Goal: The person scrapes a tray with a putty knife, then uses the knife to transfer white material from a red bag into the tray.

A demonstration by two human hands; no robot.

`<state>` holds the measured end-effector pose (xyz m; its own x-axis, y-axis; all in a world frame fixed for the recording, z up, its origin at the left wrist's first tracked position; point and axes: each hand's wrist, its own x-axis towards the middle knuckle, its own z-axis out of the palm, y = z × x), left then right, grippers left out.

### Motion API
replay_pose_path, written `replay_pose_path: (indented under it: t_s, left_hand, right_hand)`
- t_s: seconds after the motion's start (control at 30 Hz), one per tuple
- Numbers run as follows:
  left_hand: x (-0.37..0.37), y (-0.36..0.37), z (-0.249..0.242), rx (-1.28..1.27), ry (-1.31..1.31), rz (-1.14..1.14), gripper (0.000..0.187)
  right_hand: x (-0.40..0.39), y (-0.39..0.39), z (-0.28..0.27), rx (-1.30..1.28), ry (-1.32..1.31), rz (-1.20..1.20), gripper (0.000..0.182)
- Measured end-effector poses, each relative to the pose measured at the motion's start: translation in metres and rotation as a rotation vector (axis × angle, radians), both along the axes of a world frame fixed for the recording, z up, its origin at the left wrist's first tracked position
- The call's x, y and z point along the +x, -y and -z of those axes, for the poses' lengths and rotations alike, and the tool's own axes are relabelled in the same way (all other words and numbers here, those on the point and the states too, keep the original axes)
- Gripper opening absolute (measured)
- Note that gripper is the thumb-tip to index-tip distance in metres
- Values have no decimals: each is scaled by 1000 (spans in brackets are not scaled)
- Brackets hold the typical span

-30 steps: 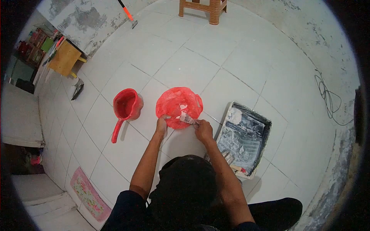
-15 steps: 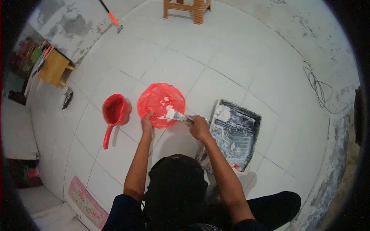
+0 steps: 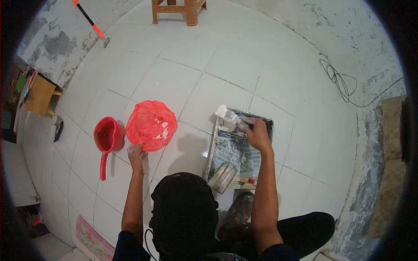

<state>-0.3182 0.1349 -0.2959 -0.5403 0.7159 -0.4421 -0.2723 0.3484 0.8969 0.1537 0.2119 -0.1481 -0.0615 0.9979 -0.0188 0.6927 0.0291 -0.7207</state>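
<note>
My right hand [image 3: 257,131] is closed around the handle of a putty knife [image 3: 230,115], whose blade carries white paste over the upper left corner of the paint tray [image 3: 212,150]. Dark and smeared with white, the tray has a paste-covered block [image 3: 222,177] at its lower left. My left hand [image 3: 136,154] is at the lower edge of a red plastic bag [image 3: 152,124], fingers curled against its rim. White lumps lie inside the bag. Left of it stands a red dipper [image 3: 109,135] with its handle toward me.
A brown stool [image 3: 187,13] stands at the top. Against the left wall leans an orange and black pole [image 3: 90,21]. Cable [image 3: 339,80] lies coiled at the right. A small wooden table [image 3: 40,95] and a pink mat [image 3: 92,239] are at the left.
The putty knife in my right hand has moved from the red bag to the tray's upper left corner. My left hand has shifted to the bag's lower edge. The whole view has shifted.
</note>
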Motion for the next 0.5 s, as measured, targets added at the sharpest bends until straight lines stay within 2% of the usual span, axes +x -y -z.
replay_pose_path:
  t_s: [0.1,0.27,0.3,0.37,0.43,0.5]
  left_hand:
    - [-2,19,-11,2,-13,17,63]
    - [-13,51,-17,-39,-46,-7,55]
    - [-17,57,-14,-59,-61,-4,54]
    - [-18,69,-15,-77,-78,-4,52]
    - [-18,82,-23,-79,-183,102,50]
    - [-22,92,-23,-38,-251,156,52]
  right_hand:
    - [24,7,9,16,53,100,36]
    - [43,15,70,-20,132,179,33]
    - [42,17,86,-47,214,161,31]
    - [34,23,91,-72,296,142,29]
    - [21,30,80,45,359,195,40]
    - [17,30,70,-36,333,241,43]
